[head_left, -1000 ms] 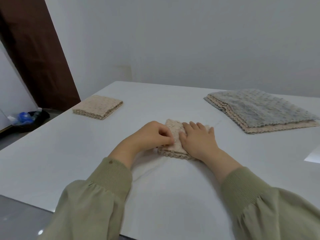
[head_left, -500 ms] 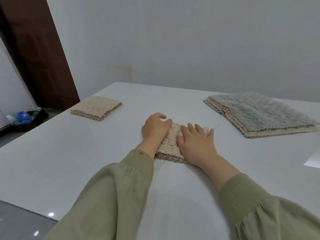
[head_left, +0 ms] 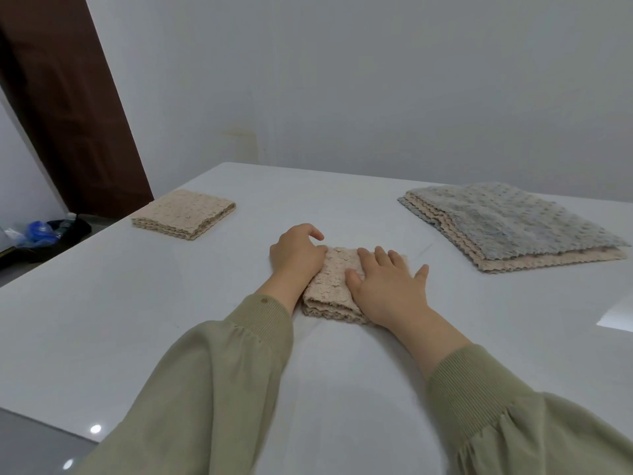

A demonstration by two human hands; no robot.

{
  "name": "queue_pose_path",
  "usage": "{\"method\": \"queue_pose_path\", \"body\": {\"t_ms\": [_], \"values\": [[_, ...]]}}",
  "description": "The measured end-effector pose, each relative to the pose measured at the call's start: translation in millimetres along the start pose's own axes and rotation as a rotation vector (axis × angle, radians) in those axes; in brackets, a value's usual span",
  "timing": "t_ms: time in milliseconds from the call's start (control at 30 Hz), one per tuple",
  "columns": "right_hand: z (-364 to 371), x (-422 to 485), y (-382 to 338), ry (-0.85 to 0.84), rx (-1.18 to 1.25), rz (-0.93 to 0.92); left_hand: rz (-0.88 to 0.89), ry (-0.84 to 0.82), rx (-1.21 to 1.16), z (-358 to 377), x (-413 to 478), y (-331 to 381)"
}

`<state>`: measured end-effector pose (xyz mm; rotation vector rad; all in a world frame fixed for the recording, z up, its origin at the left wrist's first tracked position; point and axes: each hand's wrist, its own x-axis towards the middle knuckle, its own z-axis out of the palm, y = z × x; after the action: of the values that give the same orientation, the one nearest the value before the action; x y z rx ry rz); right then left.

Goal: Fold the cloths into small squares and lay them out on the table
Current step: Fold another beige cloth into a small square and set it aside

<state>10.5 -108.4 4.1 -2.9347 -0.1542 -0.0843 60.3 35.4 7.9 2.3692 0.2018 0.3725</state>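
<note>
Pressing down on the small folded beige cloth (head_left: 334, 286) at the centre of the frame, on the white table (head_left: 137, 320), with the right hand (head_left: 387, 289) laid flat over its right half, fingers straight and spread, nothing grasped. Bracing the cloth's left edge with the left hand (head_left: 296, 257), fingers curled and touching the fold; impossible to tell whether pinching the fabric or only pushing against it. Showing stacked scalloped layers along the cloth's near edge. Reaching in from the bottom of the frame in olive-green sleeves (head_left: 212, 389). Sitting apart towards the upper left of the table, a folded beige square (head_left: 185, 214). Lying at the right of the frame, well apart from both hands, a flat pile of unfolded cloths (head_left: 507, 224), grey on top and beige beneath. Standing beyond the table at upper left, a dark brown door (head_left: 68, 97); lying on the floor at the left edge, a blue plastic item (head_left: 37, 231) beside something dark.
</note>
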Motion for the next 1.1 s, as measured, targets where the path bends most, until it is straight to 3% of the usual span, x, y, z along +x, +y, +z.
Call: {"method": "queue_pose_path", "body": {"t_ms": [100, 267, 367, 467, 733, 900, 1100], "values": [[-0.1, -1.8, 1.8, -0.013, 0.047, 0.006, 0.081, -0.003, 0.105, 1.5, -3.7, -3.3], [-8.7, -11.8, 9.0, 0.191, 0.125, -0.062, 0.396, -0.009, 0.133, -15.9, -22.3, 2.6], [-6.9, -16.2, 14.9, 0.104, 0.097, -0.082, 0.541, -0.303, 0.302, -16.7, -37.6, 1.8], [-6.9, -13.2, 20.3, -0.056, 0.091, -0.056, 0.465, -0.522, 0.434, -13.8, -42.1, -3.8], [-21.9, -41.2, 24.0, 0.066, 0.275, -0.096, 0.480, -0.396, 0.233, -35.9, -67.9, -7.8], [-20.9, -59.7, 36.1, -0.020, 0.348, -0.057, 0.527, -0.371, 0.106, -43.4, -80.9, -18.5], [-24.4, -89.4, 45.6, 0.044, 0.296, -0.139, 0.556, -0.190, 0.170, -52.9, -87.6, -29.0]]}}
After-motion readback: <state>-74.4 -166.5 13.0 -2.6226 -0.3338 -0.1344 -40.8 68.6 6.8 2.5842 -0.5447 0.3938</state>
